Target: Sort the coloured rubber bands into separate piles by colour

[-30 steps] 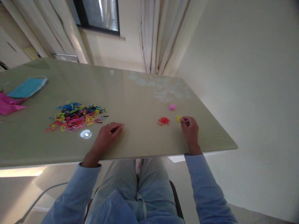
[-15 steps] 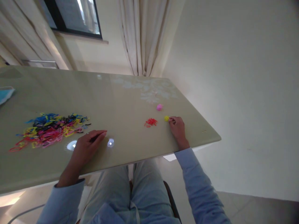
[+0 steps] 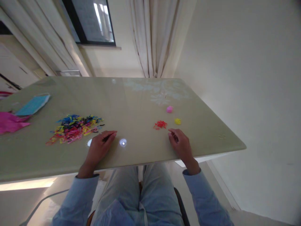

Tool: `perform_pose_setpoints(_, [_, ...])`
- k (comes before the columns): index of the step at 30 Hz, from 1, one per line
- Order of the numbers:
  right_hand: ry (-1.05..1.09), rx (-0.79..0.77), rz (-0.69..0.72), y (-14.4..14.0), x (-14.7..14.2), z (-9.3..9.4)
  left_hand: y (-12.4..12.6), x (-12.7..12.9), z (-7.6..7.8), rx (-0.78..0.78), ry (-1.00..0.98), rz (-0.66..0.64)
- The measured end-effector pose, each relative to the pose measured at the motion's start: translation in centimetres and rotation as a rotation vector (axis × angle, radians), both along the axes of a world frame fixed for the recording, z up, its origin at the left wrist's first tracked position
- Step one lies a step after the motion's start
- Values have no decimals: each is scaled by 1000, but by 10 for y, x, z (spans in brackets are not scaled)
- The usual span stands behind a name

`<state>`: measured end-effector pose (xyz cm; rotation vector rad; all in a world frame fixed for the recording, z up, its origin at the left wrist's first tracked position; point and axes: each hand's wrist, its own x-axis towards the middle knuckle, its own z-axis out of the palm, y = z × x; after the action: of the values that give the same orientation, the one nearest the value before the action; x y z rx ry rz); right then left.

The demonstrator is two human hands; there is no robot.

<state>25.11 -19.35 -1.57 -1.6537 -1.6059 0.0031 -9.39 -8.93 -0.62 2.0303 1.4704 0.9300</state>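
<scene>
Near the table's front edge rests my left hand (image 3: 100, 149), with thumb and index finger drawn together at the tips; whatever they may hold is too small to make out. Just left of it lies a mixed pile of small rubber bands (image 3: 76, 128) in blue, black, yellow, red and pink. My right hand (image 3: 181, 144) is low over the table, its fingers loosely curled and the thumb slightly apart from the index finger. In front of it sit a small heap of red bands (image 3: 161, 124) and a yellow cluster (image 3: 177, 121). Farther back is a pink cluster (image 3: 169, 109).
On the left of the glossy table (image 3: 138, 110) lie a blue face mask (image 3: 33, 105) and a bright pink item (image 3: 13, 122). A wall (image 3: 246, 78) runs along the right side. Curtains (image 3: 155, 40) and a window (image 3: 94, 22) are beyond the far edge.
My right hand has drawn back from the yellow cluster toward me, leaving it on the table. My left hand stays beside the pile. The view has swung left, bringing the pink item into sight.
</scene>
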Motion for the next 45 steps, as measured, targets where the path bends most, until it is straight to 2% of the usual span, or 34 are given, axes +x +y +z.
perform_pose_setpoints(2, [-25, -63, 100, -4, -5, -2, 0, -1, -1, 28, -4, 46])
perform_pose_setpoints(4, [12, -89, 139, -6, -3, -3, 0, -3, -3, 77, 21, 101])
perform_pose_setpoints(8, [245, -112, 125, -4, 8, -2, 3, -17, -2, 172, 135, 221])
perform_pose_setpoints(11, [342, -141, 109, -5, 12, 0, 7, -36, 4, 173, 237, 330])
perform_pose_setpoints(13, [361, -156, 108, -5, 12, 0, 10, -48, 8, 154, 309, 359])
perform_pose_setpoints(18, [358, -163, 95, -5, 13, -1, 25, -65, 11, 104, 403, 303])
perform_pose_setpoints(27, [330, -172, 70, -4, 15, -1, 42, -55, 19, 40, 496, 187])
perform_pose_setpoints(39, [326, -178, 46, -5, 16, 0, 44, -53, 16, 88, 504, 180])
perform_pose_setpoints(45, [348, -178, 40, -5, 16, 1, 45, -50, 13, 58, 505, 80])
